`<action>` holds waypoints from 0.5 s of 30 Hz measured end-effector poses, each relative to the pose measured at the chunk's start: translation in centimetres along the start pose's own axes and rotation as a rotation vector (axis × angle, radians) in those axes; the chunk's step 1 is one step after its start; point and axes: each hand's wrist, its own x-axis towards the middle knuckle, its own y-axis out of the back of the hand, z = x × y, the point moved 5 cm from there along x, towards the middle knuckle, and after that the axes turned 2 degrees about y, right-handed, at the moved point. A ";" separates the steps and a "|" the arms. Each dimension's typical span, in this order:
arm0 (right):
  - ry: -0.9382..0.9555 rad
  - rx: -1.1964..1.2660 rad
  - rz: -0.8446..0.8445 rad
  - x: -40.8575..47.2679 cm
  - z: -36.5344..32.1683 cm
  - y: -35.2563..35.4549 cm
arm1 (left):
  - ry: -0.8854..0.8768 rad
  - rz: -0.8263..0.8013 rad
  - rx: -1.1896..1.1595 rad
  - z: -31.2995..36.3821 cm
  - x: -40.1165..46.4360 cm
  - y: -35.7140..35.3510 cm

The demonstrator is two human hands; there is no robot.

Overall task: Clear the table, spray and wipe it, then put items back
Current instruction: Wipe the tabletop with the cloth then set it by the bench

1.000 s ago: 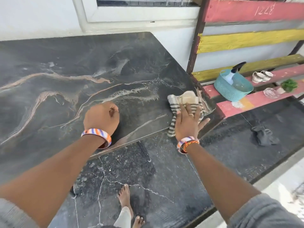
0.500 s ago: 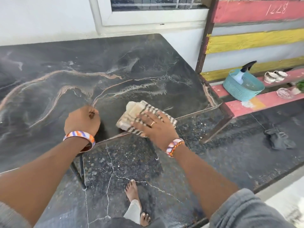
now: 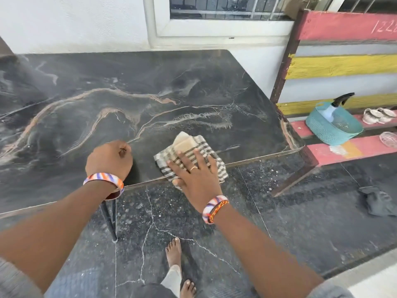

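Cloth [image 3: 189,155], one, striped: shifted right along the near table edge since half a second ago, now at centre frame, one corner hanging over the edge. Right hand [image 3: 194,175], one: fingers spread flat, pressing on the cloth, not curled round it. Left hand [image 3: 109,160], one: curled into a fist, resting on the table [image 3: 129,82] just left of the cloth, holding nothing visible. Table, one, dark marbled top, filling the upper left and centre. Bench [image 3: 348,147], one, red and yellow slats, right of frame. On it: basket [image 3: 330,130], one, teal, holding spray bottle [image 3: 335,106], one; cups [image 3: 378,115], two, pale; glass dish [image 3: 388,139], one, at the right edge. Dark rag [image 3: 376,203], one, on the floor lower right.
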 end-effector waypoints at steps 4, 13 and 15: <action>0.209 0.111 -0.084 1.8 -8.0 -0.9 | -0.024 0.140 0.071 -1.0 1.0 1.1; -0.271 0.177 -0.106 6.4 -0.8 -0.3 | -0.056 0.123 0.011 -0.9 3.5 1.1; -0.484 0.142 -0.116 6.9 4.7 0.2 | -0.048 0.119 0.001 -1.4 4.3 1.3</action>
